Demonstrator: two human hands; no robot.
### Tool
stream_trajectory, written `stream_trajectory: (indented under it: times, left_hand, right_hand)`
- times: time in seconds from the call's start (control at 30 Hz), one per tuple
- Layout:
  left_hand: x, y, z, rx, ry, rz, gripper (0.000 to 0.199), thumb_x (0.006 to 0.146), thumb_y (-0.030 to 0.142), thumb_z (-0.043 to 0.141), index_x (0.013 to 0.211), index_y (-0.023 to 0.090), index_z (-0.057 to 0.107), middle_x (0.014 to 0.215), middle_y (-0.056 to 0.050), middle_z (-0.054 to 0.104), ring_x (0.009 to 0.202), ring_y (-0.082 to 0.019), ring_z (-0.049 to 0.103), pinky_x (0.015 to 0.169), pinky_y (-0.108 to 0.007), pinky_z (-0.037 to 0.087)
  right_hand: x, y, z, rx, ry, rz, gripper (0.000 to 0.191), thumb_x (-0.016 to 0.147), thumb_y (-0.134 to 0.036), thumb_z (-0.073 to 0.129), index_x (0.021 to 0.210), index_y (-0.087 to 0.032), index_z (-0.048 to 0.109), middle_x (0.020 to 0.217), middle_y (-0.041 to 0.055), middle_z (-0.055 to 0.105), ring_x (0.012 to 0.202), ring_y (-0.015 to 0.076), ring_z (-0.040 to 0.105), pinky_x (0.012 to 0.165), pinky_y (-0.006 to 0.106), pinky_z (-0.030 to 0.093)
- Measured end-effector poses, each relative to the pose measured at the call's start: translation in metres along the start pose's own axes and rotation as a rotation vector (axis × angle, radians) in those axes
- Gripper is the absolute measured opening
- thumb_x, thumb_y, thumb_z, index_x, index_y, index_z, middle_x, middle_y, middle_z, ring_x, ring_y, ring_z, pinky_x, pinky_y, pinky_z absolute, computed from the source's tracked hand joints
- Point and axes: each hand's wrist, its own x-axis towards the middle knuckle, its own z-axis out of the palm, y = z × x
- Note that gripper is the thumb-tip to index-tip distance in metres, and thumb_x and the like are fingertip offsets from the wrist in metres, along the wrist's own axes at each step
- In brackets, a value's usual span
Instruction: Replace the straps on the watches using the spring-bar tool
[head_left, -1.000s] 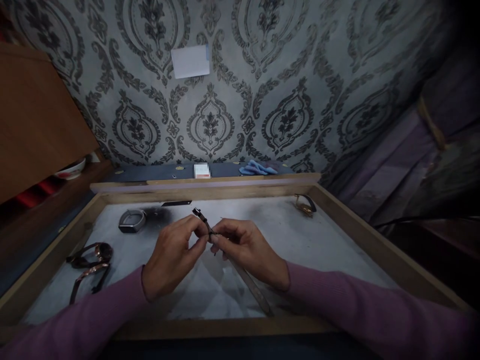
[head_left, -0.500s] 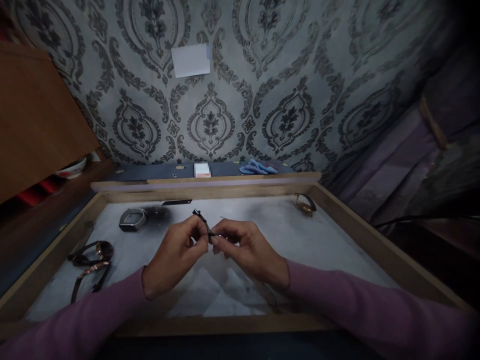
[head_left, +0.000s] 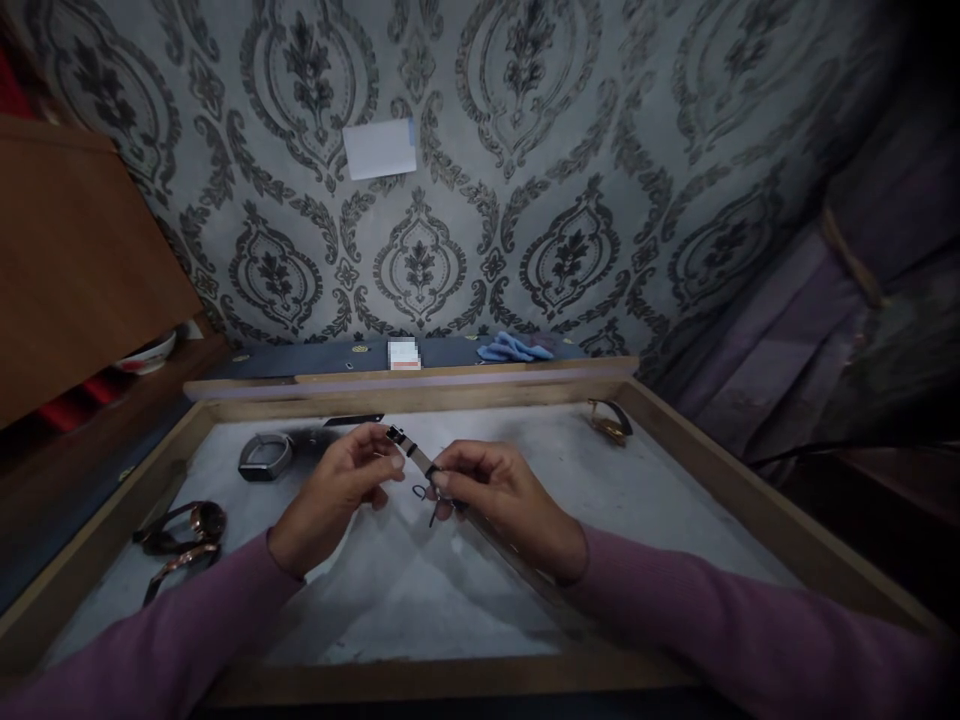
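A narrow watch strap (head_left: 418, 457) with a dark buckle at its upper left end hangs over the middle of the white-bottomed tray (head_left: 360, 640). My right hand (head_left: 514, 500) pinches its lower end between thumb and fingers; a small dark loop shows just below the fingertips. Close by the buckle end is my left hand (head_left: 334, 495), its thumb and fingers apart with nothing between them. Whatever else the right fingers cover is hidden.
Inside the tray lie a grey-banded watch (head_left: 265, 457), two dark watches (head_left: 206, 520) at the left, a black blade-like strip (head_left: 354, 420) and a gold watch (head_left: 609, 424). Behind the rim sit a blue cloth (head_left: 515, 347) and a small white box (head_left: 404, 354).
My left fingers have opened and moved left off the strap. The strap has turned, so its lighter face shows, while my right hand keeps its grip. The view has tilted up slightly.
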Motion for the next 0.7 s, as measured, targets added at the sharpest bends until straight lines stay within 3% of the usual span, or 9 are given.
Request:
stream_trajectory:
  times: [0.2,0.53,0.7]
  left_hand:
    - [0.0032,-0.0006,-0.0008,-0.060,-0.087,0.048,0.020,0.070,0.031,0.075,0.075,0.014,0.065,0.074,0.000,0.058,0.066,-0.010,0.048,0.053,-0.019,0.037]
    - [0.0031,-0.0049,-0.0019,-0.103,-0.157,-0.104,0.024,0.066,0.033,0.078,0.071,0.014,0.066,0.067,0.000,0.059,0.060,-0.009,0.047,0.051,-0.019,0.033]
    - [0.0016,-0.0023,-0.0004,-0.116,-0.179,-0.106,0.023,0.066,0.032,0.079,0.074,0.015,0.065,0.071,0.000,0.059,0.062,-0.009,0.048,0.051,-0.019,0.034]
  right_hand:
    - [-0.0009,0.0023,0.0000,0.000,-0.015,0.009,0.018,0.072,-0.030,0.073,0.070,-0.014,0.066,0.064,-0.0004,0.064,0.052,0.0091,0.059,0.053,0.022,0.044]
    - [-0.0018,0.0006,0.0007,-0.010,-0.047,0.034,0.021,0.074,-0.033,0.074,0.074,-0.014,0.067,0.069,0.0008,0.066,0.055,0.0096,0.060,0.056,0.024,0.046]
    - [-0.0018,-0.0009,0.0018,0.019,-0.060,0.054,0.025,0.069,-0.036,0.080,0.071,-0.014,0.067,0.064,-0.0008,0.065,0.054,0.0098,0.059,0.056,0.023,0.047]
